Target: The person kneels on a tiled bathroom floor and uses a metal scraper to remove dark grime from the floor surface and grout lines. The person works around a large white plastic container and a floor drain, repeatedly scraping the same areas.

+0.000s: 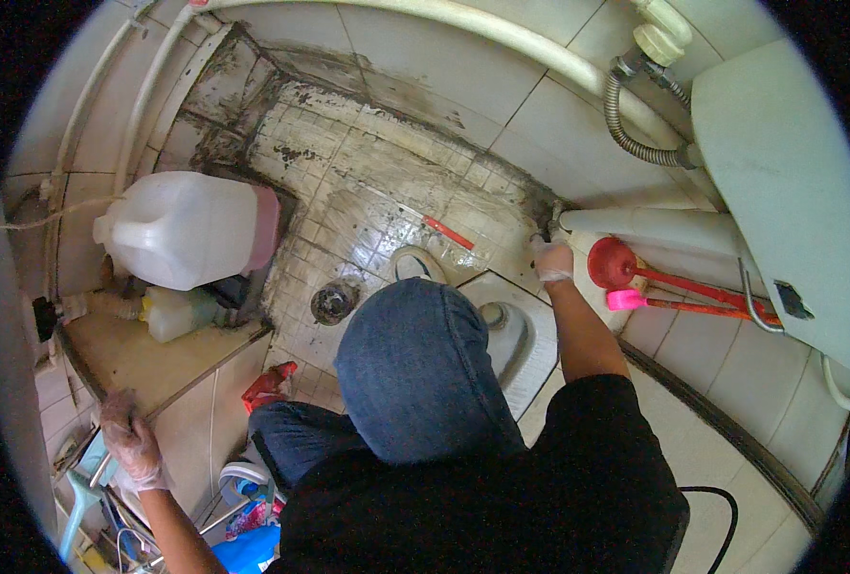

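My right hand (551, 259), in a clear plastic glove, reaches to the grimy wall corner beside a white pipe. Its fingers are closed; a small dark thing shows at them, too small to name. On the far left, my left hand (136, 450), gloved likewise, lies against the corner of a tan ledge (162, 359) with its fingers stretched out. A thin tool with a red handle (448, 232) lies on the wet, stained floor tiles (387, 158). A squat toilet (530, 335) is partly hidden behind my knee. Left of my slippered foot (417, 262) is a round floor drain (334, 302).
A large white jug (184, 230) with pink liquid and a smaller bottle (176, 314) lie near the ledge. On the right are a red plunger (613, 262), a pink-headed tool (626, 299) and a hanging tank (779, 182). A red object (270, 386) sits by my leg.
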The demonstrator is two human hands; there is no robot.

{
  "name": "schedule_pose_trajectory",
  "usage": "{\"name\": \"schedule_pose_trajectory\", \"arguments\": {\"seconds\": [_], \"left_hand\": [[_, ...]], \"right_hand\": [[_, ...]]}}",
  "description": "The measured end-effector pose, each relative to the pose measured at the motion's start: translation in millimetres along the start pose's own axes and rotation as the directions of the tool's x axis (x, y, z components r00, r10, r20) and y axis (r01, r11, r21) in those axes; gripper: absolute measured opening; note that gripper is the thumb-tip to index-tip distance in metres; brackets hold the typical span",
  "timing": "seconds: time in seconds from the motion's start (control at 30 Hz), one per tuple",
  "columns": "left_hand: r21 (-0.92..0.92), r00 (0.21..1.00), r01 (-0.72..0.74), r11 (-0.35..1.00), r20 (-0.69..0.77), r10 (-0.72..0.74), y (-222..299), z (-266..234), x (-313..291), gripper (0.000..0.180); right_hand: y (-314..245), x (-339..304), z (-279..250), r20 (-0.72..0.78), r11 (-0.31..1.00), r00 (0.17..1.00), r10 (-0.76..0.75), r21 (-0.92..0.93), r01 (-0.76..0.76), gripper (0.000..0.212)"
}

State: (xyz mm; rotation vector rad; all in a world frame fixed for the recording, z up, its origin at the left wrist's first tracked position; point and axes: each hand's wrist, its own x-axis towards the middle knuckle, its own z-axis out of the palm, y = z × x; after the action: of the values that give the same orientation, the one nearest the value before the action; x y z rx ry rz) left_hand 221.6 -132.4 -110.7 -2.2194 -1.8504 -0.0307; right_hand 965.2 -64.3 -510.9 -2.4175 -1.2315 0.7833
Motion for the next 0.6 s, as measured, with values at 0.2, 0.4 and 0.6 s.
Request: {"name": "schedule_pose_trajectory", "arguments": {"seconds": [0.2,0.4,0.6], "left_hand": [[0.042,0.999,0.033,0.999,0.01,-0.033,-11.5,1.6,-6.7,0.033],[0.034,0.999,0.011,0.999,0.039,-0.013,-11.9,3.2,-6.2,0.034],[0.002,1.0,0.025,1.0,0.016,-0.025,-11.7,3.6,-3.5,0.035]], "right_hand": [[31.7,1.7,26.6,-0.089,0.976,0.988,-0.13,-0.188,0.111,0.024],[55.5,17.3,58.3,0.002,0.895,0.998,-0.066,-0.441,0.061,0.052],[33.3,0.7,32.4,-0.069,0.945,0.996,0.049,-0.319,-0.068,0.06]]}}
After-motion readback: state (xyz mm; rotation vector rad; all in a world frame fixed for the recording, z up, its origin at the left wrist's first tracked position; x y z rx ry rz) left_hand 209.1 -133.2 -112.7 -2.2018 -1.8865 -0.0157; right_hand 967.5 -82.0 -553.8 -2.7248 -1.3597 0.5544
